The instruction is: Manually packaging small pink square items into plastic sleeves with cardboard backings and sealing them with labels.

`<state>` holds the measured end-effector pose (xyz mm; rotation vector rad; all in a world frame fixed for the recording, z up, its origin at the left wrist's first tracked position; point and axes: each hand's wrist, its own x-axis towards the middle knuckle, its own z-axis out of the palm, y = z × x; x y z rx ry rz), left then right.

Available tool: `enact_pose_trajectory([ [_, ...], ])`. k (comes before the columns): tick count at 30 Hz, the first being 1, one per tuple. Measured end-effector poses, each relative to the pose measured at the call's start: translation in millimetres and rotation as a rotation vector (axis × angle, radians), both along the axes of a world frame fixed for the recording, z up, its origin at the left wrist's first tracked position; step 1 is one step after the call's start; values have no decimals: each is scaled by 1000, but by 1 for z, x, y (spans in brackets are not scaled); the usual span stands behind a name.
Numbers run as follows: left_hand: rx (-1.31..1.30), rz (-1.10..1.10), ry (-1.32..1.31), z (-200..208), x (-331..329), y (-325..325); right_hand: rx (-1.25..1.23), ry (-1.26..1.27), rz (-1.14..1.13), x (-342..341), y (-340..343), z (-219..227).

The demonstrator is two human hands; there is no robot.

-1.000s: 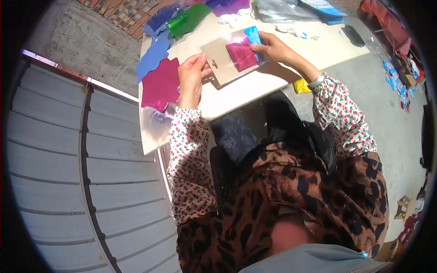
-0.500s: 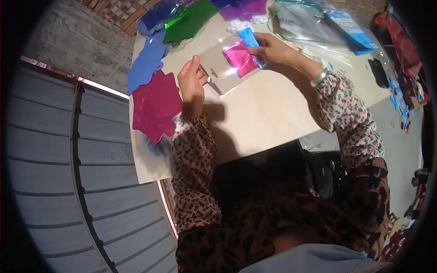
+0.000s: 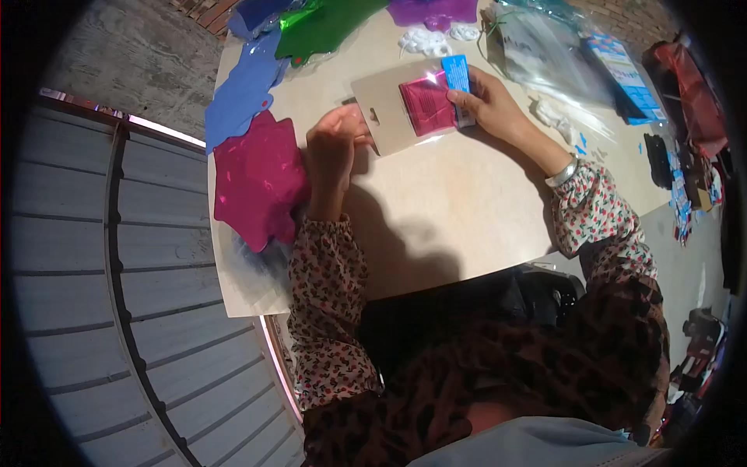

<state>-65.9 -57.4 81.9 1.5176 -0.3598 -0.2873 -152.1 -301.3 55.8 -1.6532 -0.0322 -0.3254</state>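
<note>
Over the table I hold a clear plastic packet [image 3: 384,117] with a hang hole near its left end. A folded, shiny pink foil piece [image 3: 428,104] shows inside it, beside a blue printed card [image 3: 457,76]. My right hand [image 3: 490,109] pinches the packet's right end at the card, thumb on top. At the left end, the curled fingers of my left hand [image 3: 333,144] grip the packet's edge; their tips are partly hidden by it. Left of that hand lies a flat magenta foil balloon [image 3: 261,183] with a lobed outline.
Flat blue [image 3: 245,97], green [image 3: 331,31] and purple [image 3: 432,11] foil balloons lie along the table's left and far sides. White ribbon coils [image 3: 426,40] sit beyond the packet. Clear plastic bags [image 3: 537,54] and blue printed cards [image 3: 618,70] lie at the far right of the table [image 3: 467,202].
The packet has moved slightly right and tilted, and its pink contents look darker. My left hand has turned, its raised thumb now folded in. My right hand still grips the card end.
</note>
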Motion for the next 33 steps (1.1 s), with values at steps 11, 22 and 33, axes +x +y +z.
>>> enact_pose_trajectory([
  [11, -109, -97, 83, 7, -1, -8, -12, 121, -42, 1, -11, 15],
  [22, -203, -319, 330, -2, 10, 24, 37, 149, 64, -1, -3, 6],
  [33, -314, -400, 312, 12, -1, 5, 64, 347, -41, 2, 11, 49],
])
